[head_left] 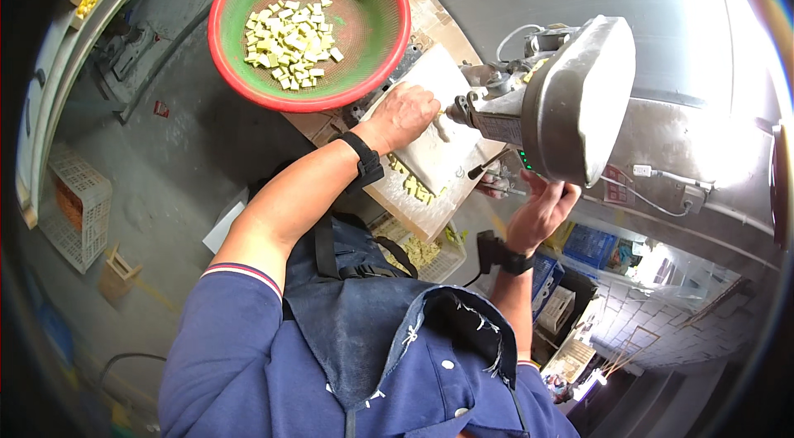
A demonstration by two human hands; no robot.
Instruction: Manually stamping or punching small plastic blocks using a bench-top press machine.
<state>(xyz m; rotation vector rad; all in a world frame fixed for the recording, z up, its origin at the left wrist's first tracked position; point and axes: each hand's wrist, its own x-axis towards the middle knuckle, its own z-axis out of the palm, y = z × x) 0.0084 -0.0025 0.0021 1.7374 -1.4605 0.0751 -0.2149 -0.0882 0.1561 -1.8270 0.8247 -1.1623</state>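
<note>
My left hand (405,114) is closed, fingertips pressed together over a pale board (426,90), right beside the spindle end of a grey bench machine that looks like a drill press (579,99). A tiny bit of yellow shows at those fingertips, but what they pinch is hidden. My right hand (542,210) is raised beside the lower edge of the machine's rounded housing, thumb and fingers curled together; anything between them is too small or hidden to name. Between my hands, a black-handled lever (484,165) sticks out from the machine.
A red-rimmed green mesh basket (397,41) holds many small pale yellow-green blocks (289,41). More yellow-green pieces (420,188) lie on the wooden bench (430,223). Below stands a white crate (447,260) of similar bits. A plastic crate (91,215) and small wooden stool (120,272) sit on the left floor.
</note>
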